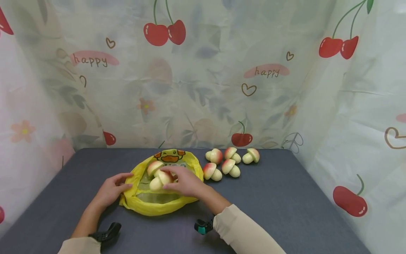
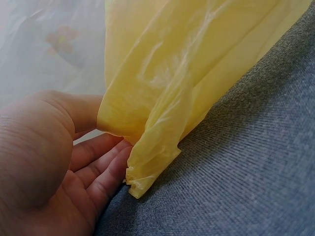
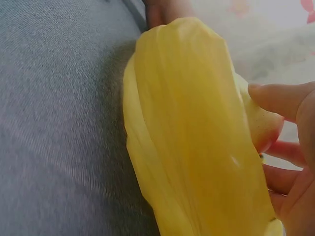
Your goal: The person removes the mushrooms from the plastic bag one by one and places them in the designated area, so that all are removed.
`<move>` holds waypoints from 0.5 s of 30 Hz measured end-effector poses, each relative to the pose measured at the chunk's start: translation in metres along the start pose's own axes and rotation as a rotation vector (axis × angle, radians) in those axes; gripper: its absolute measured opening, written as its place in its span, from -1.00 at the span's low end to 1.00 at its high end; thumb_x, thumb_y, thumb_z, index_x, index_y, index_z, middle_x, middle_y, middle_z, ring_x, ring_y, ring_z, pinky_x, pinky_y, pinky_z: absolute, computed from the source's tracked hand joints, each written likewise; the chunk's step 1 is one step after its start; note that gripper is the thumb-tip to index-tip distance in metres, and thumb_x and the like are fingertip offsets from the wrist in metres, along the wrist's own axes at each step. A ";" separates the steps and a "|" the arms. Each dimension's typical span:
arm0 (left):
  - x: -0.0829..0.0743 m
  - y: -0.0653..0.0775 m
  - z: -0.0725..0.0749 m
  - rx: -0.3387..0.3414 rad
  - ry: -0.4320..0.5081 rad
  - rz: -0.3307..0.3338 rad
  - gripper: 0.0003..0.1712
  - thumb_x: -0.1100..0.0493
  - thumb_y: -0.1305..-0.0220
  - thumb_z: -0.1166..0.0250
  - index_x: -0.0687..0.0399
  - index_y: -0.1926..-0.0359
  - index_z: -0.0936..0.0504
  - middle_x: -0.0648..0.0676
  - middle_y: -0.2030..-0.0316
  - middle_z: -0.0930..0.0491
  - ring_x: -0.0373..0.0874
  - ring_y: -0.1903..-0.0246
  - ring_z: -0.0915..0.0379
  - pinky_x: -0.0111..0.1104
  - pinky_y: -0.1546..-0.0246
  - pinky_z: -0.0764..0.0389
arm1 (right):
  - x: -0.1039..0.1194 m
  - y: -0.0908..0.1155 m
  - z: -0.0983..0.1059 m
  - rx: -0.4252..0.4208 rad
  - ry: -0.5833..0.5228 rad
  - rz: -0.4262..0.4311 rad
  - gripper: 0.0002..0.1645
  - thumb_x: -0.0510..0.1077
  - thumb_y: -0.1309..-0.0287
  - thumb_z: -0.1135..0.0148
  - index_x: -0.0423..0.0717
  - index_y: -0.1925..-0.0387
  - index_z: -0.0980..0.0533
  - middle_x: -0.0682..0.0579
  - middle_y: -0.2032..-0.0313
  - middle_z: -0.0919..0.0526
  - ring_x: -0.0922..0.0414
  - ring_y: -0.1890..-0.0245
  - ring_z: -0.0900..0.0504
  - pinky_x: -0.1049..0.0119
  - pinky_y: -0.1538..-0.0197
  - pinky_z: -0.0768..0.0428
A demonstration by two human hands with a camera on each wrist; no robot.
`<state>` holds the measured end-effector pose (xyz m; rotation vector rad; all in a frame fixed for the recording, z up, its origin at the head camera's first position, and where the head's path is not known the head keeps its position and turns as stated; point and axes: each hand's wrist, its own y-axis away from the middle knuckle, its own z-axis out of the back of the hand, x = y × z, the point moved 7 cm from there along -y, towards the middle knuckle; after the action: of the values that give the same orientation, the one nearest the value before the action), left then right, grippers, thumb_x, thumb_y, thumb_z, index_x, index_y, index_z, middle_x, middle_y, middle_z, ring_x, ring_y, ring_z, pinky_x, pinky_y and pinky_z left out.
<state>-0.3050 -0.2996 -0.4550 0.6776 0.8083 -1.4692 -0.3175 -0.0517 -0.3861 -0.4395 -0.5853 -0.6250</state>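
Note:
A yellow plastic bag (image 1: 149,210) with a duck face printed inside lies on the table, its mouth spread and rim rolled back. My left hand (image 1: 109,190) pinches the bag's left edge between thumb and fingers; the left wrist view shows the yellow film (image 2: 142,88) there. Within the bag's mouth, my right hand (image 1: 185,181) grips a toy mushroom (image 1: 157,181) with a cream stem and reddish cap. Just behind it is another toy mushroom (image 1: 153,167) in the bag. In the right wrist view the bag's rolled rim (image 3: 192,123) partly hides the held mushroom (image 3: 263,120).
Several more toy mushrooms (image 1: 231,166) lie in a group right of the bag, towards the table's back edge. The dark grey table (image 1: 253,211) is bordered behind and at the sides by a patterned curtain (image 1: 196,88) with cherries and hearts.

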 end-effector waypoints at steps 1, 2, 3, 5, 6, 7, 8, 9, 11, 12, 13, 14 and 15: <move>0.000 0.000 0.000 0.001 0.000 0.003 -0.43 0.11 -0.32 -0.29 0.29 -0.26 -0.45 0.37 -0.16 -0.45 0.06 0.07 -0.48 -0.32 0.19 -0.50 | -0.001 0.003 0.002 -0.011 -0.009 0.000 -0.29 -0.05 -0.18 -0.36 0.01 -0.35 -0.37 0.08 -0.26 -0.45 0.16 -0.05 -0.55 0.30 -0.02 -0.53; 0.000 0.000 0.000 0.001 -0.002 0.005 -0.43 0.11 -0.32 -0.29 0.29 -0.26 -0.45 0.37 -0.15 -0.46 0.05 0.08 -0.48 -0.32 0.20 -0.50 | -0.002 0.005 0.005 -0.022 -0.015 0.000 -0.29 -0.06 -0.18 -0.36 0.00 -0.35 -0.37 0.07 -0.26 -0.45 0.15 -0.05 -0.55 0.28 -0.02 -0.53; 0.000 0.000 0.000 0.001 -0.003 0.007 -0.43 0.11 -0.32 -0.29 0.29 -0.26 -0.45 0.36 -0.15 -0.46 0.04 0.10 -0.48 -0.32 0.21 -0.50 | -0.003 0.008 0.008 -0.033 -0.026 -0.002 -0.29 -0.07 -0.19 -0.36 -0.01 -0.35 -0.37 0.06 -0.26 -0.45 0.14 -0.05 -0.55 0.26 -0.03 -0.53; 0.000 0.000 -0.001 0.002 -0.003 0.011 -0.43 0.11 -0.32 -0.29 0.29 -0.26 -0.46 0.36 -0.14 -0.47 0.02 0.11 -0.48 -0.33 0.21 -0.50 | -0.005 0.014 0.014 -0.064 -0.053 -0.002 -0.29 -0.10 -0.17 -0.37 -0.01 -0.34 -0.38 0.06 -0.24 -0.46 0.13 -0.04 -0.55 0.22 -0.03 -0.54; 0.000 -0.001 -0.001 0.003 -0.001 0.012 -0.43 0.11 -0.32 -0.29 0.29 -0.26 -0.46 0.36 -0.13 -0.47 0.02 0.11 -0.48 -0.33 0.22 -0.50 | -0.007 0.017 0.018 -0.084 -0.066 -0.003 -0.30 -0.10 -0.17 -0.38 -0.01 -0.33 -0.39 0.06 -0.23 -0.47 0.13 -0.03 -0.54 0.20 -0.03 -0.54; 0.000 -0.001 -0.001 0.005 0.000 0.013 -0.43 0.11 -0.32 -0.29 0.29 -0.26 -0.45 0.36 -0.14 -0.47 0.02 0.11 -0.48 -0.34 0.22 -0.50 | -0.009 0.020 0.021 -0.105 -0.070 -0.001 -0.31 -0.11 -0.16 -0.38 -0.01 -0.32 -0.40 0.07 -0.22 -0.48 0.13 -0.03 -0.54 0.19 -0.02 -0.54; 0.000 -0.001 -0.002 0.006 0.000 0.014 -0.43 0.10 -0.32 -0.29 0.29 -0.27 -0.45 0.36 -0.14 -0.47 0.02 0.11 -0.48 -0.34 0.22 -0.50 | -0.011 0.024 0.025 -0.124 -0.075 0.001 -0.32 -0.11 -0.15 -0.39 -0.01 -0.31 -0.41 0.08 -0.21 -0.49 0.13 -0.03 -0.54 0.17 -0.02 -0.54; 0.000 -0.001 -0.002 0.007 0.001 0.015 -0.43 0.10 -0.32 -0.29 0.28 -0.27 -0.45 0.36 -0.14 -0.46 0.02 0.11 -0.47 -0.34 0.22 -0.50 | -0.013 0.027 0.029 -0.145 -0.076 0.004 -0.32 -0.11 -0.15 -0.40 -0.01 -0.30 -0.42 0.08 -0.21 -0.50 0.14 -0.02 -0.54 0.17 -0.02 -0.54; 0.000 -0.001 -0.002 0.008 0.001 0.020 -0.43 0.11 -0.32 -0.29 0.28 -0.27 -0.45 0.36 -0.15 -0.46 0.02 0.11 -0.47 -0.34 0.21 -0.50 | -0.018 0.034 0.036 -0.184 -0.091 0.007 -0.33 -0.11 -0.14 -0.40 -0.03 -0.29 -0.43 0.06 -0.20 -0.51 0.11 -0.02 -0.54 0.14 -0.01 -0.55; 0.000 -0.001 -0.002 0.007 0.000 0.023 -0.43 0.11 -0.32 -0.29 0.28 -0.27 -0.45 0.36 -0.15 -0.46 0.02 0.10 -0.47 -0.33 0.21 -0.50 | -0.020 0.037 0.040 -0.202 -0.095 0.011 -0.33 -0.11 -0.13 -0.41 -0.04 -0.29 -0.44 0.04 -0.19 -0.51 0.10 -0.03 -0.54 0.13 -0.01 -0.55; -0.001 0.000 -0.002 0.005 -0.003 0.025 -0.43 0.11 -0.32 -0.29 0.28 -0.27 -0.45 0.36 -0.15 -0.46 0.03 0.11 -0.47 -0.32 0.21 -0.50 | -0.022 0.041 0.044 -0.220 -0.102 0.017 -0.33 -0.11 -0.13 -0.41 -0.06 -0.28 -0.44 0.02 -0.19 -0.52 0.07 -0.03 -0.55 0.12 0.00 -0.55; -0.001 0.000 -0.002 0.004 -0.004 0.027 -0.44 0.12 -0.32 -0.29 0.28 -0.27 -0.45 0.36 -0.14 -0.46 0.03 0.10 -0.47 -0.32 0.21 -0.50 | -0.024 0.044 0.048 -0.239 -0.108 0.019 -0.33 -0.11 -0.13 -0.41 -0.07 -0.28 -0.44 0.00 -0.19 -0.52 0.06 -0.02 -0.56 0.10 0.00 -0.56; -0.001 0.000 -0.002 0.002 -0.006 0.028 -0.44 0.12 -0.32 -0.29 0.28 -0.26 -0.45 0.36 -0.14 -0.46 0.04 0.09 -0.47 -0.31 0.20 -0.49 | -0.027 0.048 0.052 -0.261 -0.114 0.023 -0.33 -0.12 -0.12 -0.42 -0.08 -0.27 -0.44 -0.02 -0.17 -0.53 0.04 0.00 -0.58 0.08 0.01 -0.56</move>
<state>-0.3047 -0.2975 -0.4553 0.6827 0.7900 -1.4464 -0.3235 0.0226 -0.3735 -0.7293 -0.6082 -0.6604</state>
